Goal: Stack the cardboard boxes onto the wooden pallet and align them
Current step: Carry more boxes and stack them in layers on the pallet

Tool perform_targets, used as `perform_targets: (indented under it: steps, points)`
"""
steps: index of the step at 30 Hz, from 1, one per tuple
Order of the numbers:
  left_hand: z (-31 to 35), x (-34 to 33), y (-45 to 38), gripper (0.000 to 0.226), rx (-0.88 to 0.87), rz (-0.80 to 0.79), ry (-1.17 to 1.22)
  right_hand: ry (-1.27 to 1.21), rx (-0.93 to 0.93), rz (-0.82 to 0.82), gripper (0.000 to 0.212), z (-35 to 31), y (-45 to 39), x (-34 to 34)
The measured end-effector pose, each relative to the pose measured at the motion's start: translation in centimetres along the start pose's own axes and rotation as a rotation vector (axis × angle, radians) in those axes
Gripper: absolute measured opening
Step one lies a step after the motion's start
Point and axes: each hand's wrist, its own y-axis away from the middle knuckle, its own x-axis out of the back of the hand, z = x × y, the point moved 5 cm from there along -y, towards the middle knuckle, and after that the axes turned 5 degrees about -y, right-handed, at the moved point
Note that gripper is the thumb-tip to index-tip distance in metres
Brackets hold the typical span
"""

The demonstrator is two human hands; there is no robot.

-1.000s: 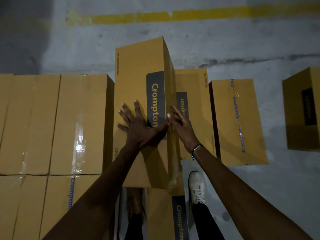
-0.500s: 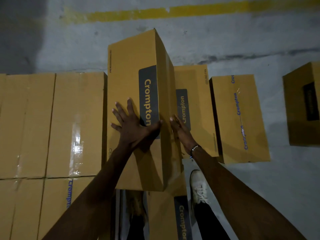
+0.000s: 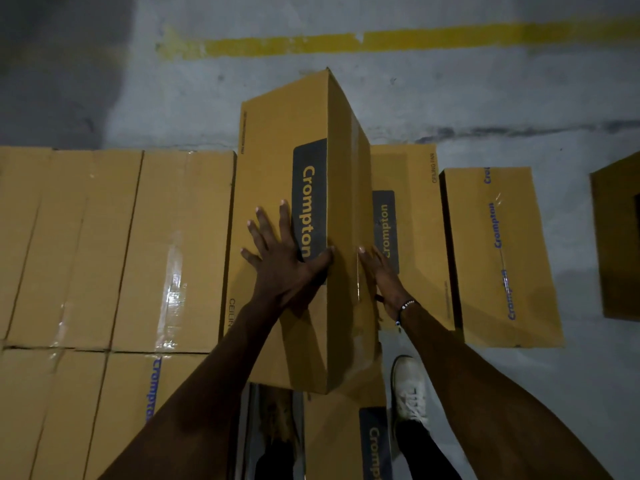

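My left hand (image 3: 284, 261) lies flat with spread fingers on top of the tall box (image 3: 277, 161), my right hand (image 3: 381, 275) presses straight fingers on its side, and the pallet underneath is hidden.

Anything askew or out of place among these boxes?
The raised box under both hands, left hand and right hand, stands higher than the stacked row and juts past its far edge. Two boxes lie apart on the floor.
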Motion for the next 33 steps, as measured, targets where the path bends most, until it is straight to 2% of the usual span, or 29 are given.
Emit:
perform_targets:
  steps: [8, 13, 18, 22, 24, 30, 33]
  points:
    - [0.7, 4.5, 0.1, 0.121, 0.027, 0.057, 0.037, 0.064, 0.028, -0.015, 0.12, -3.6, 3.1, -1.2]
    - [2.3, 8.9, 1.9, 0.117, 0.062, 0.029, 0.178, 0.076, 0.122, 0.031, 0.099, -8.7, 8.3, -1.4]
    - [3.3, 14.4, 5.4, 0.109, 0.02, 0.079, 0.404, 0.087, 0.183, 0.038, 0.081, -14.6, 15.4, -2.1]
    - [3.0, 18.9, 8.2, 0.102, 0.0, 0.092, 0.58, 0.217, 0.258, 0.115, 0.112, -18.6, 21.3, -2.6]
    - [2.3, 21.0, 9.6, 0.104, 0.002, 0.063, 0.706, 0.283, 0.296, 0.106, 0.119, -20.3, 24.7, -3.4]
    - [2.9, 27.2, 16.5, 0.098, -0.028, 0.039, 1.014, 0.331, 0.394, 0.098, 0.083, -23.3, 34.6, -5.7]
    - [4.1, 29.8, 20.5, 0.098, -0.034, 0.041, 1.083, 0.288, 0.415, 0.089, 0.077, -23.8, 38.6, -6.3]
